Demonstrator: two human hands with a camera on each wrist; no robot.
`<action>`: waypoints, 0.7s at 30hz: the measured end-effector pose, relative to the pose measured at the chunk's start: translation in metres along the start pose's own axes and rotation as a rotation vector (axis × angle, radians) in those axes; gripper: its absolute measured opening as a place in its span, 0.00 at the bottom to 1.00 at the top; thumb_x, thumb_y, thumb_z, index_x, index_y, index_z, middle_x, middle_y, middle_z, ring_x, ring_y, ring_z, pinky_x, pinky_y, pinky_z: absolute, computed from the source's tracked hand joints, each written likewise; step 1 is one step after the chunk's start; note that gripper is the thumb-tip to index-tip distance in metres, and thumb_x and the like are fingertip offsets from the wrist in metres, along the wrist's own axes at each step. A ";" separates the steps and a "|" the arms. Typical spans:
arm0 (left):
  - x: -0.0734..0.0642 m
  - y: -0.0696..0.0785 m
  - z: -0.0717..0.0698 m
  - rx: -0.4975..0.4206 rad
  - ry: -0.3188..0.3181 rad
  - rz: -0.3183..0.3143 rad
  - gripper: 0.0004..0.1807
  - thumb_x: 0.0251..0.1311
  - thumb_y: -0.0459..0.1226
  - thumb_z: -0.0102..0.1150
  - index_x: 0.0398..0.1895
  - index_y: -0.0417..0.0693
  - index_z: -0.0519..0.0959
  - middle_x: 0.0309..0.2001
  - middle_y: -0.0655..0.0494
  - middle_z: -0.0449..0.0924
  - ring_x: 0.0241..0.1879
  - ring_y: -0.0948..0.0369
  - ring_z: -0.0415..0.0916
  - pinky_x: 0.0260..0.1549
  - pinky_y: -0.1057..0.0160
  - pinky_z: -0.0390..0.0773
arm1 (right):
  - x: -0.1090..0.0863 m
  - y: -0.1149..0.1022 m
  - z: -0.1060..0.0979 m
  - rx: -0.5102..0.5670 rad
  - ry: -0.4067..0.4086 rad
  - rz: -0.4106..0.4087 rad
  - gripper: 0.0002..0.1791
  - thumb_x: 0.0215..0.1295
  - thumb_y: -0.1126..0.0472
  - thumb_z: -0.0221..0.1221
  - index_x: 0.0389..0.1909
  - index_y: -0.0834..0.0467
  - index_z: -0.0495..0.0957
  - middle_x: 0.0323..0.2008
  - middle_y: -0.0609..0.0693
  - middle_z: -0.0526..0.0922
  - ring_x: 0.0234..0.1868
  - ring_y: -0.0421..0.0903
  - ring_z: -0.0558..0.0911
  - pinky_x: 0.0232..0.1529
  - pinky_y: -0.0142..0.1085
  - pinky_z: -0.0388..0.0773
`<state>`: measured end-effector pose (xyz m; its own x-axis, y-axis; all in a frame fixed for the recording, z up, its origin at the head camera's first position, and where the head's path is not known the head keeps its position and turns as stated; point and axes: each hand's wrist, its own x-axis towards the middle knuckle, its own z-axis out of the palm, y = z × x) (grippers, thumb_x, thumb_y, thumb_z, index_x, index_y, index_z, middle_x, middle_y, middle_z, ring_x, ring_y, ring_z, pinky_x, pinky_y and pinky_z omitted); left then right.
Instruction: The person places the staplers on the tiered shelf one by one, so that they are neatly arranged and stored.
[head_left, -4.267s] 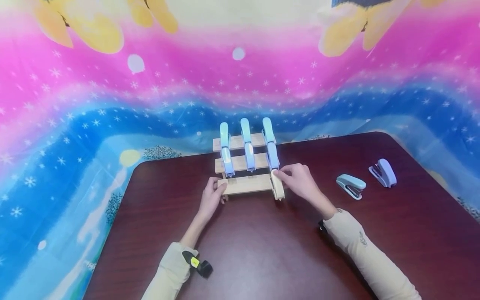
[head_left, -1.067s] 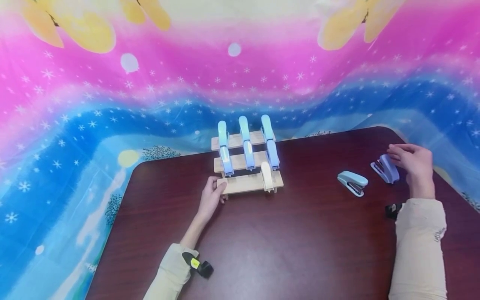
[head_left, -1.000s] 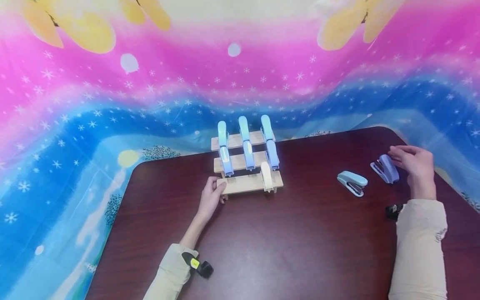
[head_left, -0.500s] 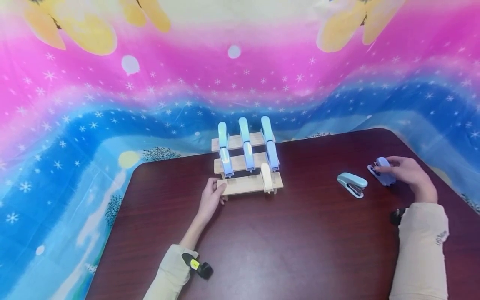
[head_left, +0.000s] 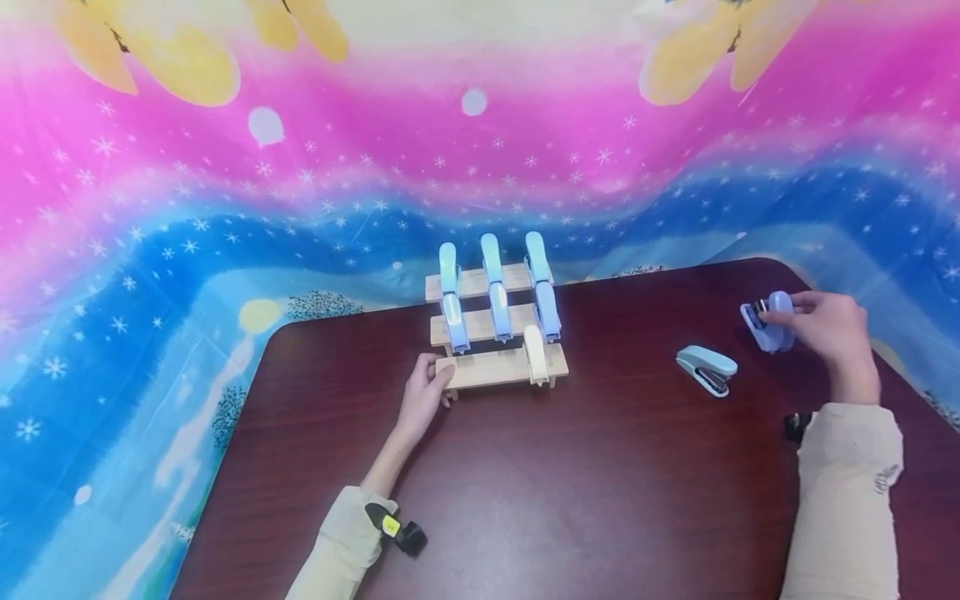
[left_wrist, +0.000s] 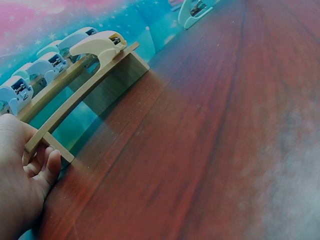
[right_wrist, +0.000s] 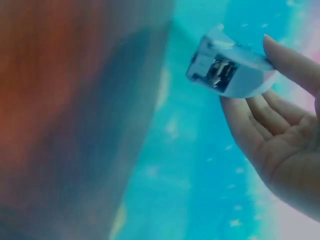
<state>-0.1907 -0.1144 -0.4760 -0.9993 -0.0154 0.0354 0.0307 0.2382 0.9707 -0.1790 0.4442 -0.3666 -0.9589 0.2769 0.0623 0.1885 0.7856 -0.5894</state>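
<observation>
My left hand [head_left: 422,398] grips the left front end of a three-step wooden rack [head_left: 487,369], its thumb on top of the lowest step and fingers curled under, as the left wrist view shows. A cream stapler [head_left: 535,354] stands near that step's right end. Three light purple staplers [head_left: 498,311] line the middle step, and three mint staplers [head_left: 491,257] the top one. At the far right my right hand [head_left: 834,333] pinches another light purple stapler [right_wrist: 245,75] between thumb and fingers; the right wrist view shows its metal front end facing away from the palm.
A mint stapler [head_left: 707,368] lies on the dark red-brown table [head_left: 570,500], left of my right hand. Behind the table hangs a pink and blue patterned cloth [head_left: 375,167]. The table's right edge runs close to my right forearm.
My right hand has let go of the cream stapler, which stands slightly further left, and moved right. It has taken hold of the purple stapler and turned it. The left hand stays on the rack.
</observation>
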 end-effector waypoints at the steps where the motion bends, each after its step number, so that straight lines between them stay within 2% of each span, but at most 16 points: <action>1: 0.000 0.000 0.000 0.000 0.002 0.001 0.17 0.73 0.40 0.58 0.57 0.39 0.73 0.28 0.54 0.72 0.20 0.60 0.75 0.23 0.64 0.80 | -0.001 -0.008 -0.002 0.022 0.021 0.021 0.37 0.70 0.45 0.64 0.57 0.78 0.76 0.45 0.75 0.82 0.42 0.59 0.76 0.23 0.32 0.74; 3: 0.000 0.000 0.000 0.001 0.004 0.003 0.17 0.73 0.40 0.58 0.57 0.38 0.72 0.29 0.54 0.71 0.20 0.60 0.74 0.23 0.64 0.80 | -0.005 -0.022 -0.006 0.062 0.059 0.061 0.39 0.69 0.43 0.65 0.60 0.76 0.76 0.41 0.68 0.86 0.42 0.50 0.75 0.23 0.29 0.73; 5: 0.000 0.000 -0.001 0.004 0.006 0.003 0.18 0.73 0.40 0.58 0.57 0.38 0.72 0.29 0.54 0.71 0.20 0.60 0.74 0.23 0.64 0.80 | -0.008 -0.037 -0.009 0.105 0.090 0.089 0.40 0.67 0.42 0.66 0.62 0.74 0.75 0.31 0.49 0.88 0.37 0.38 0.75 0.24 0.27 0.73; 7: 0.000 0.000 -0.001 0.010 0.006 0.002 0.18 0.73 0.40 0.58 0.57 0.37 0.72 0.29 0.54 0.71 0.20 0.60 0.74 0.23 0.64 0.79 | -0.013 -0.052 -0.011 0.153 0.107 0.105 0.42 0.66 0.41 0.66 0.64 0.72 0.75 0.22 0.30 0.81 0.30 0.28 0.73 0.24 0.25 0.74; 9: 0.000 0.000 -0.001 0.010 0.005 0.004 0.18 0.73 0.40 0.58 0.57 0.37 0.72 0.29 0.54 0.71 0.20 0.60 0.74 0.23 0.64 0.79 | -0.018 -0.065 -0.012 0.206 0.116 0.103 0.42 0.66 0.40 0.67 0.66 0.71 0.74 0.20 0.18 0.71 0.25 0.23 0.72 0.25 0.23 0.74; 10: 0.000 0.000 -0.002 0.011 0.005 0.004 0.18 0.73 0.40 0.58 0.57 0.38 0.72 0.29 0.54 0.71 0.20 0.60 0.74 0.23 0.64 0.79 | -0.021 -0.073 -0.011 0.231 0.120 0.099 0.42 0.65 0.40 0.67 0.67 0.70 0.74 0.19 0.16 0.69 0.24 0.22 0.73 0.25 0.22 0.74; 14: 0.000 0.000 -0.001 0.007 -0.001 0.011 0.18 0.73 0.41 0.58 0.57 0.38 0.72 0.28 0.54 0.73 0.19 0.60 0.74 0.23 0.64 0.79 | -0.029 -0.099 -0.004 0.313 0.137 0.053 0.40 0.65 0.42 0.69 0.67 0.67 0.75 0.20 0.16 0.71 0.24 0.21 0.77 0.26 0.20 0.76; 21: 0.000 0.000 0.000 0.000 -0.011 0.012 0.16 0.73 0.39 0.57 0.56 0.39 0.72 0.26 0.55 0.74 0.19 0.60 0.73 0.23 0.65 0.78 | -0.042 -0.133 0.010 0.336 0.177 -0.047 0.35 0.63 0.46 0.72 0.61 0.67 0.80 0.19 0.14 0.72 0.26 0.19 0.78 0.26 0.20 0.75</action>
<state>-0.1909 -0.1148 -0.4757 -0.9990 -0.0013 0.0447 0.0431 0.2383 0.9702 -0.1655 0.3225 -0.2987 -0.9079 0.3591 0.2162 0.0369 0.5823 -0.8121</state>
